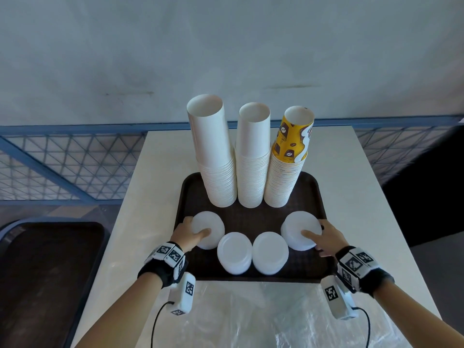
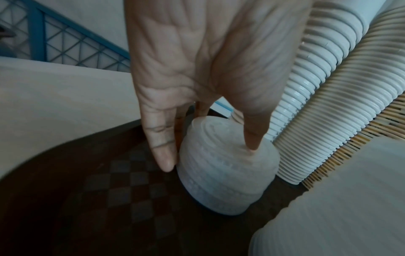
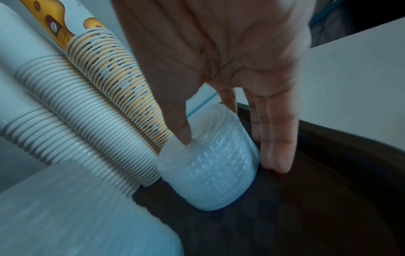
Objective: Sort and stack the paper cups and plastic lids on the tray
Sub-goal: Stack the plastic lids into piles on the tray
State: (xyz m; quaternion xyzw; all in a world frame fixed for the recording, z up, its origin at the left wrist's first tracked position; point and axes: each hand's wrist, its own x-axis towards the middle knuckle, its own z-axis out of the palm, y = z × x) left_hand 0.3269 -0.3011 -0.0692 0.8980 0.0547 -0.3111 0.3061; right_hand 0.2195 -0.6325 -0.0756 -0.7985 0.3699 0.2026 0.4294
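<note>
A brown tray (image 1: 251, 217) carries three tall cup stacks at its back: two white ones (image 1: 216, 159) (image 1: 252, 167) and a yellow coffee-print one (image 1: 288, 167). Four white lid stacks stand in front. My left hand (image 1: 198, 226) grips the far-left lid stack (image 1: 213, 222), with the thumb on top and the fingers down its left side. In the left wrist view that lid stack (image 2: 223, 181) stands on the tray under my left hand (image 2: 209, 155). My right hand (image 1: 313, 229) grips the far-right lid stack (image 1: 298, 224) the same way. The right wrist view has that lid stack (image 3: 210, 173) under my right hand (image 3: 231, 154).
Two more lid stacks (image 1: 234, 252) (image 1: 270, 252) stand between my hands near the tray's front edge. Crumpled clear plastic wrap (image 1: 276, 317) lies on the white table (image 1: 364, 197) in front of the tray. A second dark tray (image 1: 37, 272) sits lower at the left.
</note>
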